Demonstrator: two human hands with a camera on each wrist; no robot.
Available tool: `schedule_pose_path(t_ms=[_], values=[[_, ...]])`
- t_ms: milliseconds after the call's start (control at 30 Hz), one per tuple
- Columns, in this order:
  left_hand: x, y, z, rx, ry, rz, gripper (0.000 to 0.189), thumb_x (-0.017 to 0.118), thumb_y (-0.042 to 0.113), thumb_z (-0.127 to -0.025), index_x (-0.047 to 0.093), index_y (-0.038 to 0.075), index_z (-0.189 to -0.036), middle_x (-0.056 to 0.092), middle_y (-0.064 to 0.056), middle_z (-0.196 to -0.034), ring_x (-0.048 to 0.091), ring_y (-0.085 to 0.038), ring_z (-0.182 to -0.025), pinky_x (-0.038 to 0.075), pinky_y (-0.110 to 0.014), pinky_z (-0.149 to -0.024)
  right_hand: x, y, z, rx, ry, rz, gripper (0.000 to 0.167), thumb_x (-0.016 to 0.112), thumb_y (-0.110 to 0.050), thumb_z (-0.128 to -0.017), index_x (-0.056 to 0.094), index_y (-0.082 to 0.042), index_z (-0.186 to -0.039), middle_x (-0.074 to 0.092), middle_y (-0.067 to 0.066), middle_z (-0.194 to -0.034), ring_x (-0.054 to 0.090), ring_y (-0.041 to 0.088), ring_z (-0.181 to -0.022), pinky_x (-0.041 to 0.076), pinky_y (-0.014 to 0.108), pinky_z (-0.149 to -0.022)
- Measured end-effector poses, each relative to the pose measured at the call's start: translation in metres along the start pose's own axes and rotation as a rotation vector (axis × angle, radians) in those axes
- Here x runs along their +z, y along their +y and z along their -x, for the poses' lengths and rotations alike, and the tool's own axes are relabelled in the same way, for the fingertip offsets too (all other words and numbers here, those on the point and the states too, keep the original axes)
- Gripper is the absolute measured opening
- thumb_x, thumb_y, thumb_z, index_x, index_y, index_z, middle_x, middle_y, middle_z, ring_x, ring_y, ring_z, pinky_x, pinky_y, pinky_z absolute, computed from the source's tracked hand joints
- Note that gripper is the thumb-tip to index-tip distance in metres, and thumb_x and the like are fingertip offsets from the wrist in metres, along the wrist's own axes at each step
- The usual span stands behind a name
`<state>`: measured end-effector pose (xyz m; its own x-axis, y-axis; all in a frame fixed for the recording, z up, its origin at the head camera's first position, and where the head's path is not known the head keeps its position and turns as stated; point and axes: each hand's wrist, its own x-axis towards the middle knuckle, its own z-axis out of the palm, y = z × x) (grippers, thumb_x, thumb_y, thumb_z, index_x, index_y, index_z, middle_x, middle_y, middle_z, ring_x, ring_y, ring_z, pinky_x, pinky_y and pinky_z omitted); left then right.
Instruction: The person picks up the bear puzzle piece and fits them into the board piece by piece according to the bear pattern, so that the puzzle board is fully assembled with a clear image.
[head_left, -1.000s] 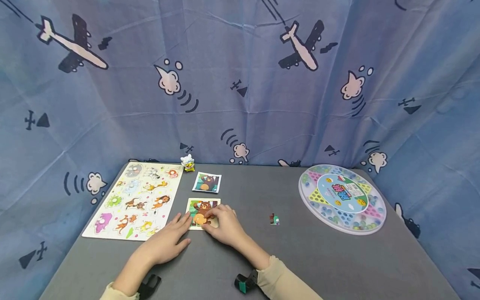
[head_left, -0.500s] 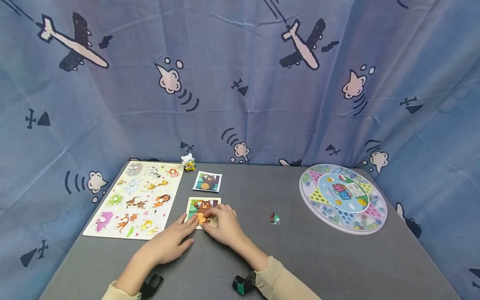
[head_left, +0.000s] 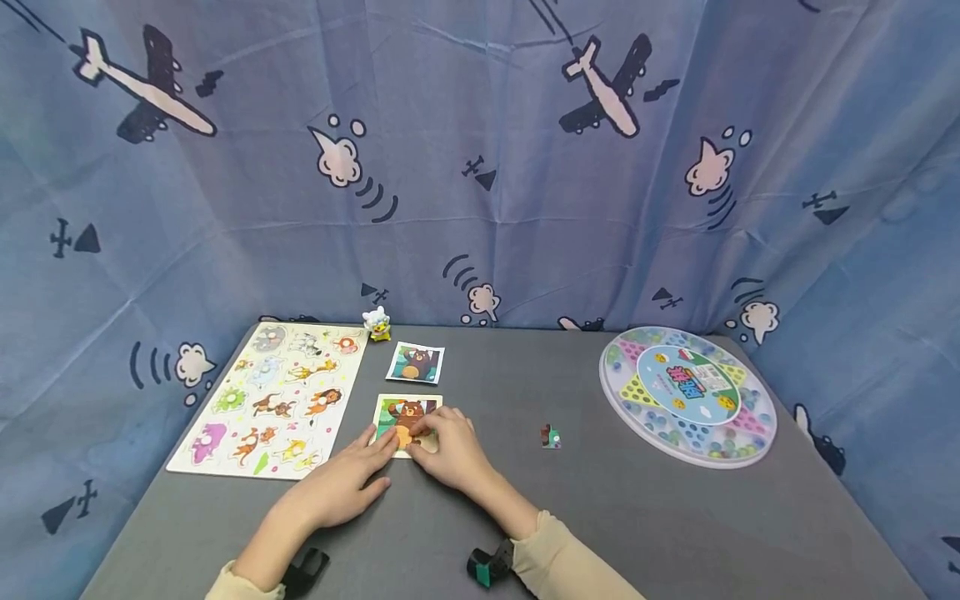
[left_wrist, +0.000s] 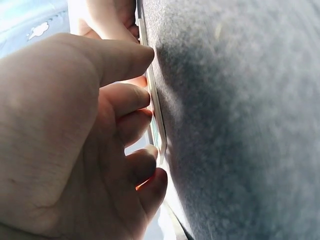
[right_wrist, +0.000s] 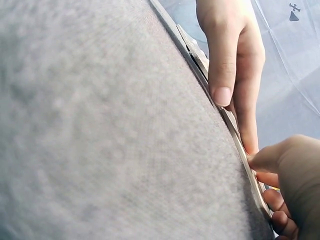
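A small bear jigsaw puzzle in a pale frame lies flat between both hands. My left hand rests along its left side, fingers stretched out and fingertips on the picture. From the right, my right hand bends over the puzzle's lower part, thumb and forefinger pinching an orange-and-brown puzzle piece at the bear's belly. The fingers hide the lower right corner. In the left wrist view the puzzle's thin edge shows beside the fingertips. One loose puzzle piece, brown and green, lies to the right.
Behind the puzzle lies a matching bear picture card. A large animal peg board is at left, with a small white-and-yellow figurine at its far corner. A round marble game board lies at right, before a blue curtain.
My left hand has slid slightly right, its fingertips now farther onto the puzzle and close to the right hand's fingers. The right hand stays at nearly the same place.
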<state>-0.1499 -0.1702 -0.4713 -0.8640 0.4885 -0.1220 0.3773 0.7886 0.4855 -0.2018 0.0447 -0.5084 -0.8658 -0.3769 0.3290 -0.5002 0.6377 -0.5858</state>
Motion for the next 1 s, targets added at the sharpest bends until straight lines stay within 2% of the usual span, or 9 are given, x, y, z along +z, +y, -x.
schedule_pose_path(t_ms=[267, 500, 667, 833, 1000], values=[[0.002, -0.004, -0.002, 0.014, -0.019, 0.009, 0.062, 0.062, 0.026, -0.108, 0.042, 0.006, -0.163, 0.030, -0.007, -0.174, 0.020, -0.043, -0.161, 0.027, -0.066, -0.125, 0.003, -0.001, 0.001, 0.014, -0.001, 0.000, 0.011, 0.084, -0.024, -0.091, 0.081, -0.017, -0.099, 0.072, -0.002, -0.100, 0.062, 0.017, -0.096, 0.047, 0.037, -0.085], [0.001, -0.003, -0.001, 0.026, -0.018, 0.013, 0.058, 0.062, 0.024, -0.108, 0.046, 0.008, -0.161, 0.031, -0.008, -0.173, 0.021, -0.045, -0.160, 0.029, -0.068, -0.124, 0.001, -0.004, 0.002, 0.012, -0.001, -0.002, 0.010, 0.082, -0.021, -0.092, 0.081, -0.015, -0.099, 0.072, -0.001, -0.100, 0.062, 0.017, -0.096, 0.047, 0.039, -0.086], [0.002, -0.005, -0.001, 0.026, -0.023, 0.010, 0.057, 0.062, 0.025, -0.108, 0.047, 0.008, -0.161, 0.030, -0.008, -0.174, 0.020, -0.045, -0.161, 0.029, -0.068, -0.124, -0.005, -0.004, -0.001, 0.016, -0.050, -0.020, 0.010, 0.081, -0.019, -0.093, 0.081, -0.014, -0.102, 0.073, 0.001, -0.104, 0.062, 0.019, -0.098, 0.048, 0.037, -0.085], [0.001, -0.003, -0.001, 0.020, -0.027, 0.008, 0.058, 0.062, 0.025, -0.108, 0.046, 0.007, -0.161, 0.030, -0.008, -0.174, 0.020, -0.045, -0.161, 0.029, -0.068, -0.123, -0.023, 0.003, -0.005, -0.001, -0.102, -0.091, 0.015, 0.078, -0.012, -0.094, 0.080, -0.011, -0.109, 0.072, 0.005, -0.106, 0.065, 0.021, -0.094, 0.054, 0.031, -0.081], [0.001, 0.000, -0.002, 0.016, -0.028, -0.008, 0.059, 0.062, 0.025, -0.108, 0.045, 0.009, -0.162, 0.031, -0.007, -0.174, 0.020, -0.045, -0.161, 0.029, -0.067, -0.124, -0.051, 0.018, -0.003, -0.015, -0.073, -0.090, 0.021, 0.080, -0.011, -0.094, 0.078, -0.008, -0.114, 0.071, 0.009, -0.108, 0.068, 0.025, -0.098, 0.059, 0.041, -0.087]])
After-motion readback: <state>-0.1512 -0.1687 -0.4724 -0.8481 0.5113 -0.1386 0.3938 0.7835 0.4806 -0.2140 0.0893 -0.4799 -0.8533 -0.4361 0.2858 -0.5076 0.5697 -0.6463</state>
